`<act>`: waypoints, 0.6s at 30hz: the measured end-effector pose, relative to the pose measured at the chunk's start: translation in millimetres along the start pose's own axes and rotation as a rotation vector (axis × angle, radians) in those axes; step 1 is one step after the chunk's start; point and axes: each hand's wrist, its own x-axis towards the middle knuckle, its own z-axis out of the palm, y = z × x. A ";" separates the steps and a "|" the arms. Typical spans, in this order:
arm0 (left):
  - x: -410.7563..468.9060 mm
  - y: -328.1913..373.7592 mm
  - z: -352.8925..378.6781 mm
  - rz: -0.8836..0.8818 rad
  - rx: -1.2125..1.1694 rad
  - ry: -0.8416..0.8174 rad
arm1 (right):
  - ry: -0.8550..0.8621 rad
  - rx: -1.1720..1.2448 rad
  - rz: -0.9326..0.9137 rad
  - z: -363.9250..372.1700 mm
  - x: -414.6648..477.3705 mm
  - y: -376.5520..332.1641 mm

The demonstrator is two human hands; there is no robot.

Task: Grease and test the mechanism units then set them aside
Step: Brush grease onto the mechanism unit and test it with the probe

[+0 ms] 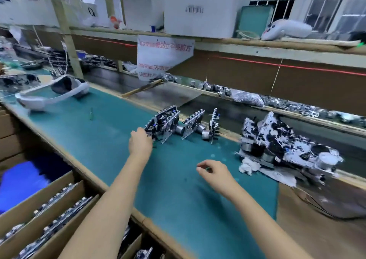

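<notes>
Many mechanism units (59, 218) in cardboard box (29, 203)

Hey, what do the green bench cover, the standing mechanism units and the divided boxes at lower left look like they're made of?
Bench cover: probably a rubber or vinyl mat, matte teal, lying flat with a straight cut edge.
Mechanism units: bright sheet-metal frames with silvery cylindrical motor cans. The dark bits may be plastic, but the blur leaves that open.
Divided boxes: plain brown cardboard, matte, with thin upright partitions.

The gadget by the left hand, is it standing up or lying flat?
Standing up. The gadget rests on edge on the green mat, tilted.
</notes>
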 end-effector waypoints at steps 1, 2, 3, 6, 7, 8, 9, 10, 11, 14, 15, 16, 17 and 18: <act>1.4 1.6 1.4 -0.008 0.017 0.015 | 0.002 0.004 0.012 -5.6 -2.7 6.0; 1.9 2.8 2.3 -0.005 0.022 0.033 | 0.007 0.008 0.018 -10.4 -5.3 10.7; 0.1 4.2 2.6 0.000 0.020 0.043 | 0.015 0.013 0.021 -14.9 -7.8 14.7; -13.1 0.6 1.1 0.014 -0.064 0.077 | 0.027 0.069 0.032 -24.7 -14.9 17.3; -20.0 -1.2 -1.0 0.001 -0.162 0.063 | 0.028 0.098 0.038 -27.3 -17.4 16.0; -27.8 -2.3 -3.0 -0.038 -0.325 0.030 | 0.030 0.126 0.041 -29.6 -19.8 14.1; -38.0 -1.8 -5.0 -0.096 -0.548 -0.016 | 0.026 0.151 0.043 -31.5 -22.7 12.3; -49.0 0.0 -5.1 -0.175 -0.782 -0.078 | 0.013 0.171 0.043 -33.0 -26.5 10.6; -61.7 4.3 -3.4 -0.252 -0.990 -0.154 | -0.010 0.193 0.041 -33.7 -31.1 9.4; -105.2 26.3 7.4 -0.431 -1.425 -0.424 | -0.036 0.382 0.015 -33.7 -47.7 8.6; -119.3 34.0 11.2 -0.489 -1.521 -0.511 | 0.012 0.487 -0.014 -34.8 -53.9 10.4; -132.7 41.5 14.5 -0.542 -1.586 -0.604 | 0.083 0.593 -0.041 -38.3 -60.6 12.9; -145.5 47.8 17.6 -0.584 -1.622 -0.711 | 0.156 0.690 -0.058 -44.6 -67.2 16.4; -157.4 52.6 21.6 -0.597 -1.634 -0.838 | 0.220 0.778 -0.068 -53.3 -74.5 20.1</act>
